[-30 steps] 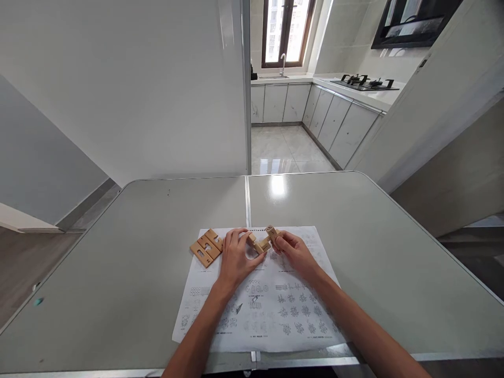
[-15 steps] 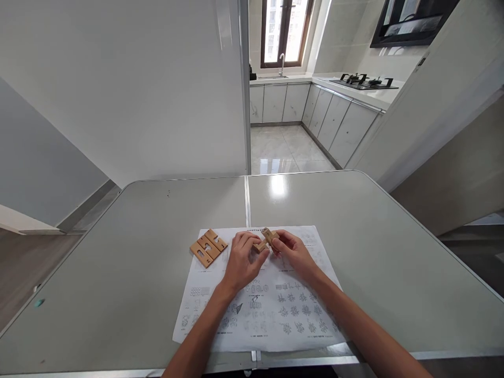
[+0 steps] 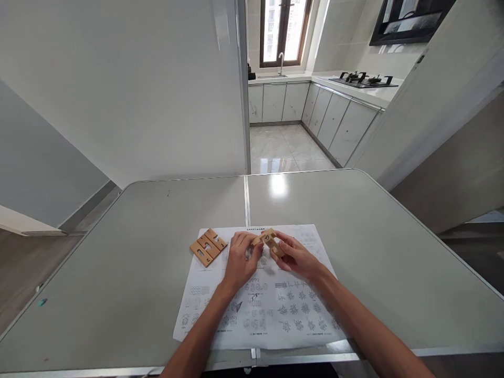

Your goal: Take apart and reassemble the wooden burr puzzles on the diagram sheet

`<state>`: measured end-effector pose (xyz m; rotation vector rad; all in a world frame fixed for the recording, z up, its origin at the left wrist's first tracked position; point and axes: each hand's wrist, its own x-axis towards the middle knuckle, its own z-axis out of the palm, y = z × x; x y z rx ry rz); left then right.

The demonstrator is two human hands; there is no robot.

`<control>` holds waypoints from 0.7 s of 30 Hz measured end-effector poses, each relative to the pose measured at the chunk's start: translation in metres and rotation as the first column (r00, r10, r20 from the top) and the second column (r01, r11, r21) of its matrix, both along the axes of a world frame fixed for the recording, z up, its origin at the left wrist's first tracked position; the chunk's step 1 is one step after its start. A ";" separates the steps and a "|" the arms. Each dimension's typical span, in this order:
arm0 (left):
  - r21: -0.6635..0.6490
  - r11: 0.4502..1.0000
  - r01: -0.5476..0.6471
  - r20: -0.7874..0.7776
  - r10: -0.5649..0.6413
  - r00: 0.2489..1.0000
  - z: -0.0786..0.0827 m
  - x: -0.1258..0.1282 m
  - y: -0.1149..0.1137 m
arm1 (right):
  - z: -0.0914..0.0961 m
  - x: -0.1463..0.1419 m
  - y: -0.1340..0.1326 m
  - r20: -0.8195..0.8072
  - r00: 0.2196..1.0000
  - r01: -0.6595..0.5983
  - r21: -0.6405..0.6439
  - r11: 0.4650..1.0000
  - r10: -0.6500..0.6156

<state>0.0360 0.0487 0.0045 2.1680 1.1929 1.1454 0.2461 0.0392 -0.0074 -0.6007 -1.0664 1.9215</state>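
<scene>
Over the printed instruction sheet [image 3: 258,315], both hands hold wooden puzzle pieces close together. My left hand [image 3: 241,262] pinches one small wooden puzzle piece [image 3: 258,240] between thumb and fingers. In my right hand [image 3: 297,255] is another wooden puzzle piece [image 3: 273,244], tilted, with a dark mark on its face. The two pieces meet or overlap; whether they are locked together I cannot tell. Left of my left hand, several flat wooden pieces [image 3: 208,247] with cut-out slots and numbers lie side by side, partly on the sheet's upper left corner.
The grey-green table [image 3: 118,283] has a metal seam down its middle and a metal edge. A small teal bit [image 3: 42,302] lies near its left edge. Beyond the table are a white wall panel [image 3: 157,94] and a kitchen with a stove [image 3: 362,80].
The right hand has turned its wooden piece, so it now slants down to the right. The left hand's piece has risen slightly. The flat pieces stay where they were.
</scene>
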 end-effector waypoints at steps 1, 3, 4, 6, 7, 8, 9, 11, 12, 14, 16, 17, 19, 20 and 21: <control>0.023 0.999 -0.023 -0.021 0.024 0.999 0.001 -0.001 0.000 | 0.000 0.001 -0.001 -0.005 1.000 -0.023 -0.006 1.000 0.023; 0.096 0.992 -0.083 -0.077 0.090 0.993 0.003 -0.006 0.001 | 0.000 0.001 -0.001 0.014 1.000 -0.006 -0.006 1.000 0.006; 0.142 0.983 -0.120 -0.106 0.135 0.985 0.004 -0.010 0.000 | 0.001 0.000 -0.001 0.041 0.998 0.049 0.003 0.999 -0.049; 0.229 0.950 -0.211 -0.152 0.249 0.956 0.005 -0.018 -0.002 | 0.002 -0.004 0.000 0.139 0.963 0.223 0.061 0.973 -0.229; 0.262 0.931 -0.253 -0.177 0.304 0.936 0.005 -0.023 -0.004 | 0.002 -0.006 0.001 0.204 0.922 0.313 0.111 0.943 -0.330; 0.285 0.916 -0.283 -0.211 0.348 0.913 0.005 -0.027 -0.006 | 0.001 -0.008 0.002 0.279 0.867 0.376 0.175 0.910 -0.412; 0.298 0.906 -0.302 -0.253 0.380 0.890 0.005 -0.031 -0.008 | 0.000 -0.010 0.002 0.355 0.799 0.420 0.248 0.873 -0.485; 0.300 0.900 -0.317 -0.340 0.411 0.846 0.004 -0.037 -0.011 | -0.005 -0.014 0.002 0.486 0.644 0.430 0.407 0.805 -0.590; 0.292 0.901 -0.321 -0.375 0.417 0.828 0.004 -0.038 -0.013 | -0.007 -0.015 0.002 0.530 0.570 0.405 0.484 0.776 -0.628; 0.269 0.906 -0.328 -0.422 0.417 0.805 0.002 -0.039 -0.015 | -0.011 -0.018 0.000 0.575 0.448 0.320 0.612 0.723 -0.685; 0.242 0.913 -0.330 -0.443 0.406 0.799 0.001 -0.037 -0.016 | -0.014 -0.020 -0.003 0.587 0.373 0.231 0.691 0.685 -0.719; 0.230 0.916 -0.329 -0.453 0.400 0.796 0.000 -0.036 -0.016 | -0.015 -0.020 -0.004 0.588 0.343 0.200 0.716 0.669 -0.732; 0.217 0.921 -0.325 -0.479 0.390 0.786 -0.001 -0.034 -0.017 | -0.016 -0.022 -0.005 0.588 0.297 0.156 0.747 0.646 -0.752; 0.214 0.923 -0.319 -0.495 0.384 0.779 -0.001 -0.033 -0.017 | -0.017 -0.022 -0.005 0.586 0.281 0.142 0.758 0.636 -0.760; 0.211 0.926 -0.311 -0.512 0.376 0.772 -0.001 -0.031 -0.018 | -0.017 -0.023 -0.005 0.582 0.269 0.132 0.767 0.628 -0.768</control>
